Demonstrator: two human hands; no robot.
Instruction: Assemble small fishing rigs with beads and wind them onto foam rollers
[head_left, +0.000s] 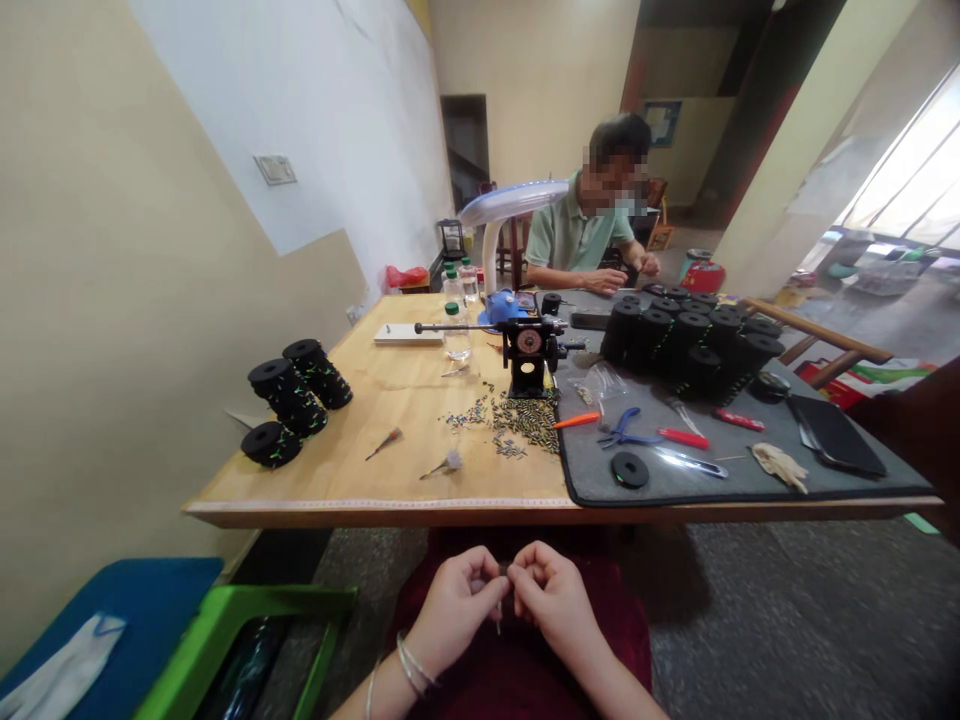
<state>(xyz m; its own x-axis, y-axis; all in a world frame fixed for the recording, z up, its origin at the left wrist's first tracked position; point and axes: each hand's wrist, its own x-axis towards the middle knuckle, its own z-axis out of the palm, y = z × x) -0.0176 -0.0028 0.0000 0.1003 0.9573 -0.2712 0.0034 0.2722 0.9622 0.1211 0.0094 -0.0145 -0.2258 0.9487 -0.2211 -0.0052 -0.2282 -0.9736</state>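
- Head view, bottom centre: my left hand (450,612) and right hand (556,600) together pinch one small dark piece with a thin pin (503,575) over my lap, fingertips closed on it.
- It looks light, stiff and easily dropped, so it is best nipped at its ends.
- Left of centre: three stacks of black plastic spools (289,400) on the pale wooden table (390,480).
- Mid-frame: one black hand-crank winder (529,355).

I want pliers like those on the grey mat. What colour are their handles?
Blue. The pliers show best in the head view.

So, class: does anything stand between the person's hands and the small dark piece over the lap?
Nothing visible: left hand and right hand both pinch the small dark piece directly at their fingertips.
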